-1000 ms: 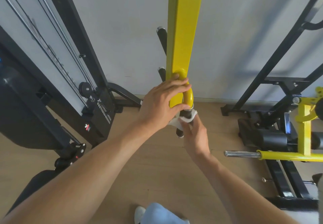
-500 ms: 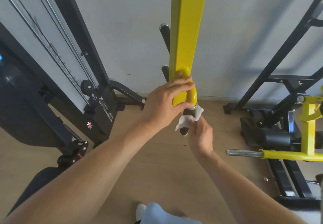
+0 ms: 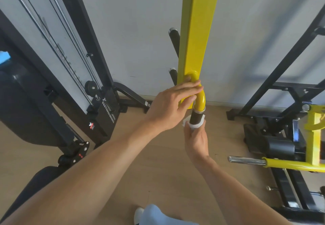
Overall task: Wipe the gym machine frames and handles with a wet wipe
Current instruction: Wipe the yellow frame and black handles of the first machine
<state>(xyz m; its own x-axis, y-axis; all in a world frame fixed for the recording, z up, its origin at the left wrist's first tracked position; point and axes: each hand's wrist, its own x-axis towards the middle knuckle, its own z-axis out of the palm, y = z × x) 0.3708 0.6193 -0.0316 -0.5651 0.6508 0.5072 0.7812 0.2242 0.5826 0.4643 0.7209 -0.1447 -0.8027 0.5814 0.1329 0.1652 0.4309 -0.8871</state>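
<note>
While both hands work at the yellow post, the scene reads left to right as follows.

Cable machine: the black cable machine (image 3: 98,101) stands at the far left against the wall, untouched.

Left hand: the left hand (image 3: 168,108) braces the yellow upright frame (image 3: 198,31), fingers nearly straight and laid across the curved yellow handle arm (image 3: 200,100); it steadies rather than clamps.

Handle: the dark handle grip (image 3: 197,117) hangs below the yellow bend.

Right hand: the right hand (image 3: 195,137) is wrapped from below round the grip's lower part, with the white wet wipe (image 3: 191,125) pressed between fingers and grip.

Right machine: a yellow-and-black plate machine (image 3: 290,163) waits at the right.

Step in hand: wiping the handle grip, judging by the wrap.

Next move: likely a twist or slide up the grip, then the yellow bend and frame; that needs the left hand to shift clear.
</note>
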